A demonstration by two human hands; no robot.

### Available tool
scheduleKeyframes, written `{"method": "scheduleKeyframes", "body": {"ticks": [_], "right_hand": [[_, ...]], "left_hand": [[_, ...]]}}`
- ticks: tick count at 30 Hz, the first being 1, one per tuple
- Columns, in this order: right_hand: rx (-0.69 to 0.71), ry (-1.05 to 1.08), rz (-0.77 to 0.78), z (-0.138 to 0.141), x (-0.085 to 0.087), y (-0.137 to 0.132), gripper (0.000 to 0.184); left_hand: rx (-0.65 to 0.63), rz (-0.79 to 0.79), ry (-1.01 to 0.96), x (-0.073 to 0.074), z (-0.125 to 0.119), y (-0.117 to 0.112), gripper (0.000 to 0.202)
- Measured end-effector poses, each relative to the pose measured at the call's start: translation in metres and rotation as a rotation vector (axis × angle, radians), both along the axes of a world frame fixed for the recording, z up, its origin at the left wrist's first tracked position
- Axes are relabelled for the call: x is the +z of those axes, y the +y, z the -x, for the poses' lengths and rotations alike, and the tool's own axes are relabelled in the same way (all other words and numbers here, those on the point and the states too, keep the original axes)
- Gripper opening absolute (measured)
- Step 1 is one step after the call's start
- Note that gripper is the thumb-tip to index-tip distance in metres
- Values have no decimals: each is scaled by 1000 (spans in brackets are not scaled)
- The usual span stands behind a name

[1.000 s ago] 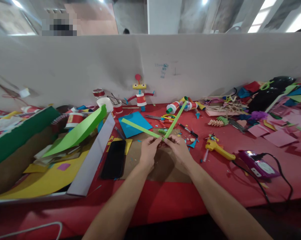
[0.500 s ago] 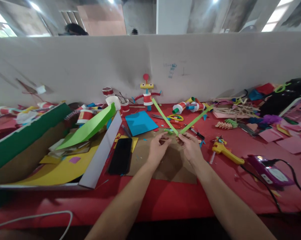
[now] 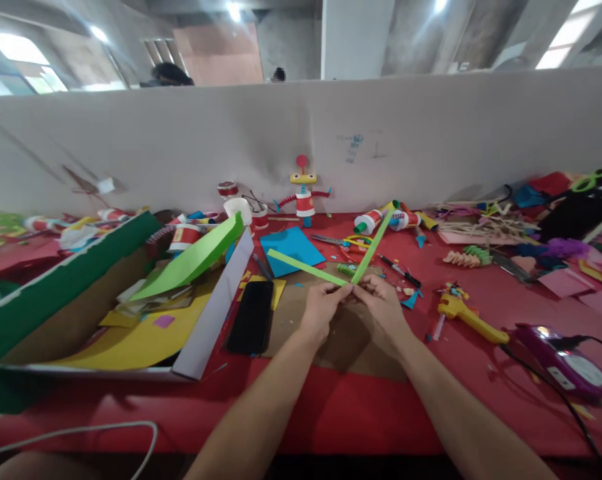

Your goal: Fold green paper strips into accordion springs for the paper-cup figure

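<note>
Two light-green paper strips [image 3: 311, 269] meet in a V over the brown cardboard [image 3: 301, 333]. Where they join, my left hand [image 3: 323, 308] pinches the strips between thumb and fingers. My right hand [image 3: 381, 303] is closed on the same joint, its fingertips against those of the left. One strip points left over the blue paper sheet [image 3: 293, 250]; the other rises to the upper right. Just behind the hands lies a coiled green paper spring [image 3: 347, 269]. Scissors with yellow handles [image 3: 355, 241] rest beyond it.
To the left stand an open box [image 3: 213, 313] of coloured paper and a black phone [image 3: 251, 317]. A yellow glue gun [image 3: 473, 320] and a purple power box [image 3: 563, 360] with cables lie right. A paper-cup robot figure [image 3: 304, 200] stands by the white partition [image 3: 205, 133].
The left strip has swung down toward the left, and the right one has turned more upright. My left hand has come in to grip the joint beside my right. The view has shifted slightly.
</note>
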State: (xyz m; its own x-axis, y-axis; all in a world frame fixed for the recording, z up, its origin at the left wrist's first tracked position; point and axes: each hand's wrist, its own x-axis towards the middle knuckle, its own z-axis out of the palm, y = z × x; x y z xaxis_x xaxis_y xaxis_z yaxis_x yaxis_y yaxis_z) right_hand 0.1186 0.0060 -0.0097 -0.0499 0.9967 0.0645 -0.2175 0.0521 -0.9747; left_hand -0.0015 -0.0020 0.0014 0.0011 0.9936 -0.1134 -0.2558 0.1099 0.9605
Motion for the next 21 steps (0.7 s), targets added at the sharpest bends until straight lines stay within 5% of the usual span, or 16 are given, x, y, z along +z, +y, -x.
{"method": "scheduleKeyframes", "body": {"ticks": [8, 16, 21], "right_hand": [[-13, 77, 25, 5, 1, -5, 21], [-97, -214, -113, 5, 2, -4, 16], [-90, -176, -100, 6, 5, -9, 12]], "left_hand": [[38, 5, -77, 1, 4, 0, 23], [97, 34, -150, 6, 0, 0, 22], [116, 49, -102, 10, 1, -1, 23]]}}
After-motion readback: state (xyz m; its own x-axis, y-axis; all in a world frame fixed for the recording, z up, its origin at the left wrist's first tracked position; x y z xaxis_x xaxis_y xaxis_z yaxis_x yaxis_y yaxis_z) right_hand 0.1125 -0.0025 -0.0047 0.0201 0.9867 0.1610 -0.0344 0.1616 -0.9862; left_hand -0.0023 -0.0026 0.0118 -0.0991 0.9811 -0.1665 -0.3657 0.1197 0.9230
